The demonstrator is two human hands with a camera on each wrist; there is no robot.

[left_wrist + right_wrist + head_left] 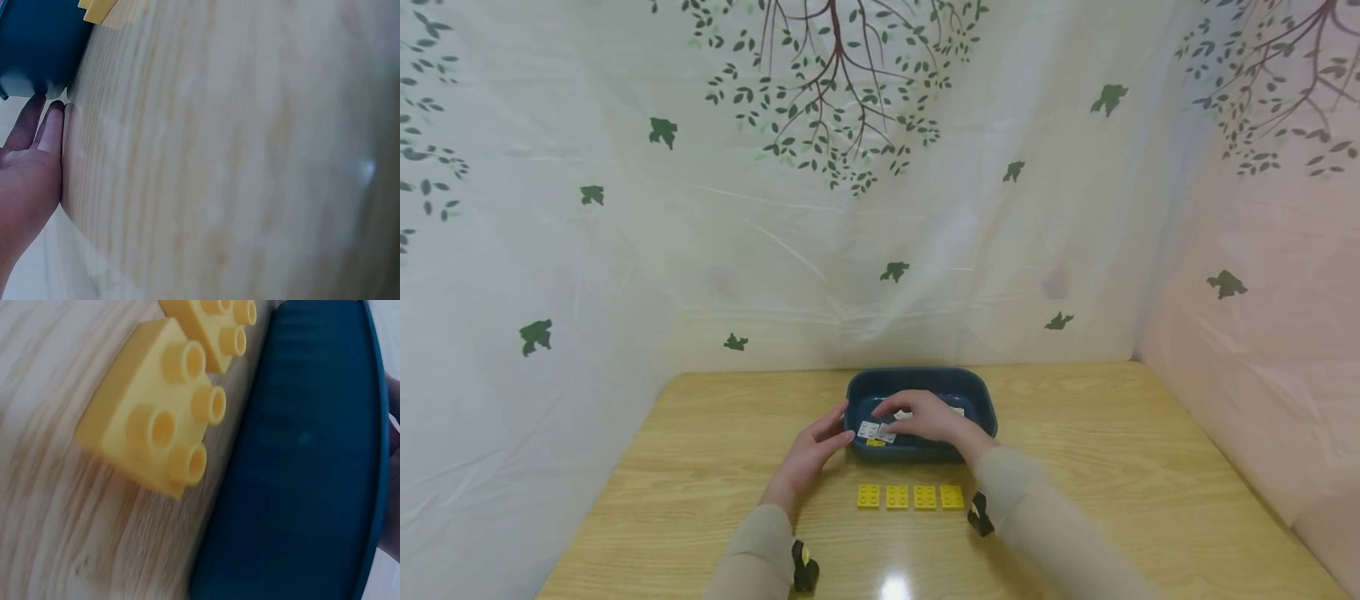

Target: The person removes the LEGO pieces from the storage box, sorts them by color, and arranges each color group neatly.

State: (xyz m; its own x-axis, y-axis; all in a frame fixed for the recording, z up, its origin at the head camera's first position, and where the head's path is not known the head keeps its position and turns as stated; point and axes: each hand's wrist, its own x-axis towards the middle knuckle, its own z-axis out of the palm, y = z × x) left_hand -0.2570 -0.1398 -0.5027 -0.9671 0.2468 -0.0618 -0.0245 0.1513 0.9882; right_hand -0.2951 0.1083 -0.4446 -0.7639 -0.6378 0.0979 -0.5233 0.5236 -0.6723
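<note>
A dark blue plastic bin (pixel 925 454) stands near the back of the table. My left hand (pixel 811 454) lies against its left side, fingers straight and at the wall; the left wrist view shows those fingertips (pixel 53 122) close by the bin's lower edge. My right hand (pixel 921 417) reaches over the front rim into the bin. Its thumb and index finger are apart, right above white toy bricks (pixel 868 430). A yellow brick (pixel 876 443) lies beside these in the bin. In the right wrist view, the bin wall (pixel 300 450) hides most of the right hand.
Several yellow toy bricks (pixel 897 497) sit studs up in a row in front of the bin. The two nearest (pixel 153 409) show large in the right wrist view. Behind the wooden table (pixel 715 417) hangs a pale curtain (pixel 760 283) with printed leaves.
</note>
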